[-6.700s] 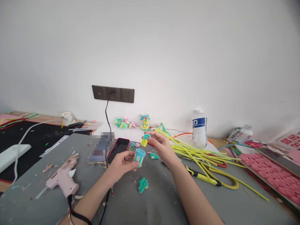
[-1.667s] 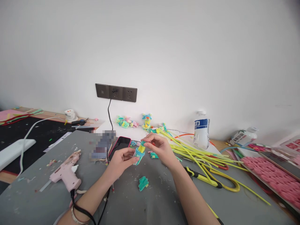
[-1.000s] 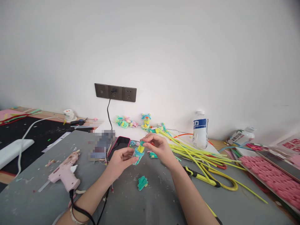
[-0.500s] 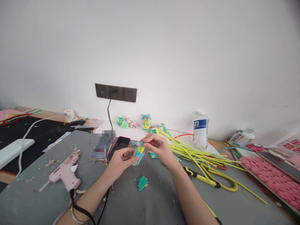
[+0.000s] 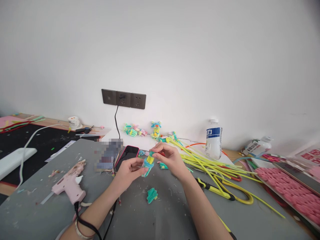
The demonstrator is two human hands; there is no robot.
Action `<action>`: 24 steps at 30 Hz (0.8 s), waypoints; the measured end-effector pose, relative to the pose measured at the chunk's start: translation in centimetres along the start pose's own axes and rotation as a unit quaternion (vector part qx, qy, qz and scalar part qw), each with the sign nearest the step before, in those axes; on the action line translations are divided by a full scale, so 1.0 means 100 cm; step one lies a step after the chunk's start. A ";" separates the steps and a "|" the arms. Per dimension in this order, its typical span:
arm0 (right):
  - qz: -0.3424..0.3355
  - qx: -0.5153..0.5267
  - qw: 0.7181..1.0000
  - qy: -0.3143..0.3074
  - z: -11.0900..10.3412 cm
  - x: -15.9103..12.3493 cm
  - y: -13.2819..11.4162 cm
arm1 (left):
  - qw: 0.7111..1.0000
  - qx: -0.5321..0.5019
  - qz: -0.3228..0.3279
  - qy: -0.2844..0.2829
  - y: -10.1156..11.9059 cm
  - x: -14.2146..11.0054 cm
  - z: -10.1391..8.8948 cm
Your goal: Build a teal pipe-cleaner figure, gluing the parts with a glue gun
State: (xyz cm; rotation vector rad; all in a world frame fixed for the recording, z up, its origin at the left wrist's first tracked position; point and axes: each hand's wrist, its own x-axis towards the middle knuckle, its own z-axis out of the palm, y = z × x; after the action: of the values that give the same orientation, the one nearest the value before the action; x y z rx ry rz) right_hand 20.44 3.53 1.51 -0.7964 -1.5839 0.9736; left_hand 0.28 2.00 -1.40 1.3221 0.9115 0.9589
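Between both hands, above the grey mat, is a small pipe-cleaner figure [image 5: 149, 162] in blue, yellow and teal, slightly tilted. My left hand [image 5: 128, 174] pinches its lower blue part between thumb and fingers. At its teal upper end, the thumb and fingers of my right hand [image 5: 168, 157] are closed on it. Fingertips hide some of the figure. Below the hands a teal pipe-cleaner piece [image 5: 152, 195] lies on the mat. A similar finished-looking figure [image 5: 155, 130] stands by the wall, with more colourful pieces [image 5: 135, 130] to its left.
A pink hot glue gun [image 5: 71, 185] with a black cord lies at left. Yellow pipe cleaners [image 5: 200, 161] and yellow-black scissors [image 5: 216, 188] are at right. A white bottle [image 5: 213, 141] stands near the wall. A phone [image 5: 128, 154] lies behind my left hand.
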 end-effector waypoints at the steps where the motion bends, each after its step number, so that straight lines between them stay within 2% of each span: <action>1: 0.001 -0.001 1.000 -0.001 0.000 0.000 0.000 | 1.000 0.000 0.000 0.001 0.000 0.000 0.000; 13: -0.001 -0.023 1.000 0.001 0.001 -0.001 -0.002 | 1.000 0.006 0.003 -0.013 -0.001 0.000 0.000; 19: -0.013 0.016 1.000 -0.011 0.002 -0.003 -0.008 | 0.999 0.030 0.023 0.031 0.006 0.000 -0.001; 24: -0.015 0.037 0.999 -0.030 0.006 -0.003 -0.011 | 0.998 0.026 0.036 0.034 0.001 0.002 -0.002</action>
State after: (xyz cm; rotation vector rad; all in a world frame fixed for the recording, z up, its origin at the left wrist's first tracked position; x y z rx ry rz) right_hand 19.94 2.67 2.27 -0.6968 -1.5968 1.0374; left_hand 0.15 2.22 -1.31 1.3812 0.9518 1.0478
